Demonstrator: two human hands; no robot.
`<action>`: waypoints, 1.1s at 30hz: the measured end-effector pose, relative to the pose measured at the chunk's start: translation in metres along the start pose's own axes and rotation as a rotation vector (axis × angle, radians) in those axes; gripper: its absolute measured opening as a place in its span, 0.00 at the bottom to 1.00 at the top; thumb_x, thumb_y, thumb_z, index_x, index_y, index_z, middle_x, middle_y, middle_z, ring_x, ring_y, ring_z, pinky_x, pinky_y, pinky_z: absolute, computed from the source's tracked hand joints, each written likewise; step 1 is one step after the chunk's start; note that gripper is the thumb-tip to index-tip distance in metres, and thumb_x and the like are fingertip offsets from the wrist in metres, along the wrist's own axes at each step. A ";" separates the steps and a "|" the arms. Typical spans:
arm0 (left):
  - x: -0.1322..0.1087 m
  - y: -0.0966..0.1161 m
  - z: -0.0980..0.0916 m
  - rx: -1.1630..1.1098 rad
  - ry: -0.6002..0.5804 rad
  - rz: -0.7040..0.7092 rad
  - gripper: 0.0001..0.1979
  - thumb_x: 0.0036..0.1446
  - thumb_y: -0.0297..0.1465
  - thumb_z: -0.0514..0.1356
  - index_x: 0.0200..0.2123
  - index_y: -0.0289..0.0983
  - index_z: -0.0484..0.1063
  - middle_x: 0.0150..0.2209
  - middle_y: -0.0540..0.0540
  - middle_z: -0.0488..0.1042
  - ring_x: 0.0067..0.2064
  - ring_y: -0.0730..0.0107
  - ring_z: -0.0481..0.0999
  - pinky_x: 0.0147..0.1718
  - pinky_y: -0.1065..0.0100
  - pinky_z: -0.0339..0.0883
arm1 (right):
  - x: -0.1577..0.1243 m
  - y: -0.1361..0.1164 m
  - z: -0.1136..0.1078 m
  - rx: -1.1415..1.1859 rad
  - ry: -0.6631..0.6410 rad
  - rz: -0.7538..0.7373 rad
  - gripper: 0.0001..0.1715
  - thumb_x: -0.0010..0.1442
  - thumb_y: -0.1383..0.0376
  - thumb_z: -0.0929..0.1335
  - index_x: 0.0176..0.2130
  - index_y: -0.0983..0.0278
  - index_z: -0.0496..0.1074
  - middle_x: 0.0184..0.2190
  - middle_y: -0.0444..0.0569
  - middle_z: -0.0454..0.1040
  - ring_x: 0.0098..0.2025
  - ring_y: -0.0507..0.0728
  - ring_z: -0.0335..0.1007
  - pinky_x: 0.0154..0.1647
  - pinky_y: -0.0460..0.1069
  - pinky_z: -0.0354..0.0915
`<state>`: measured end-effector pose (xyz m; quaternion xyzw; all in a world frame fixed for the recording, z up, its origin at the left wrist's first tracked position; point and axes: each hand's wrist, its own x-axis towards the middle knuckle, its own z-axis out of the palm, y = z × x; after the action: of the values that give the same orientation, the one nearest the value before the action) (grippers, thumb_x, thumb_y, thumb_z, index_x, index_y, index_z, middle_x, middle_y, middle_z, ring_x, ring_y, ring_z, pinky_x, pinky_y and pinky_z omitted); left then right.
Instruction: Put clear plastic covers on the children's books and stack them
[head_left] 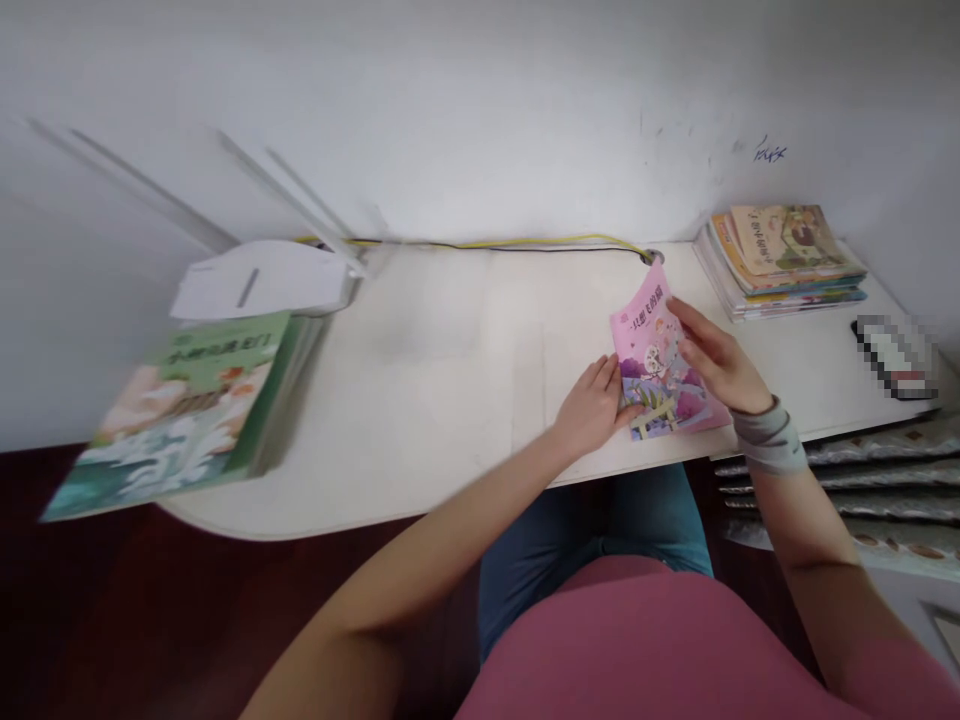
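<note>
A thin pink picture book (654, 340) lies on the white desk (450, 390) near its front edge. My left hand (592, 405) grips the book's lower left edge, fingers curled around it. My right hand (716, 360) rests on the book's right side, fingers closed over the cover and edge; a grey band sits on that wrist. Both hands hold the same book, which tilts slightly up at its far end.
A stack of green-covered books (187, 410) sits at the desk's left end, with a white router (262, 280) behind it. Another pile of picture books (787, 260) lies at the back right. A yellow cable (525, 243) runs along the wall. A blurred-out object (896, 355) lies at the far right.
</note>
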<state>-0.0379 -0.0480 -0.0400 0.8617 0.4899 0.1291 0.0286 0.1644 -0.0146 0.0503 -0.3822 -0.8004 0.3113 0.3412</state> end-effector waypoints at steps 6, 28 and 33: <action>-0.008 0.001 -0.018 0.035 -0.047 -0.060 0.35 0.63 0.47 0.49 0.61 0.24 0.60 0.64 0.29 0.57 0.66 0.46 0.53 0.63 0.46 0.48 | 0.037 -0.007 0.045 -0.264 -0.069 -0.216 0.34 0.67 0.48 0.53 0.65 0.61 0.55 0.69 0.52 0.45 0.71 0.59 0.36 0.66 0.62 0.47; -0.063 -0.053 -0.036 0.050 -0.104 -0.351 0.31 0.67 0.44 0.43 0.65 0.29 0.55 0.66 0.35 0.54 0.68 0.49 0.49 0.63 0.46 0.45 | 0.040 -0.006 0.120 -0.919 -0.211 -0.148 0.27 0.65 0.71 0.53 0.60 0.74 0.62 0.62 0.65 0.61 0.66 0.67 0.51 0.65 0.70 0.42; -0.065 -0.053 -0.034 0.041 -0.088 -0.349 0.31 0.66 0.44 0.42 0.64 0.29 0.56 0.66 0.35 0.55 0.68 0.50 0.50 0.63 0.47 0.44 | 0.040 -0.010 0.131 -0.871 -0.236 -0.151 0.28 0.65 0.70 0.53 0.60 0.75 0.62 0.62 0.66 0.61 0.66 0.68 0.50 0.65 0.70 0.42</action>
<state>-0.1224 -0.0780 -0.0295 0.7688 0.6329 0.0743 0.0543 0.0389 -0.0175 -0.0048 -0.3924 -0.9157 -0.0388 0.0770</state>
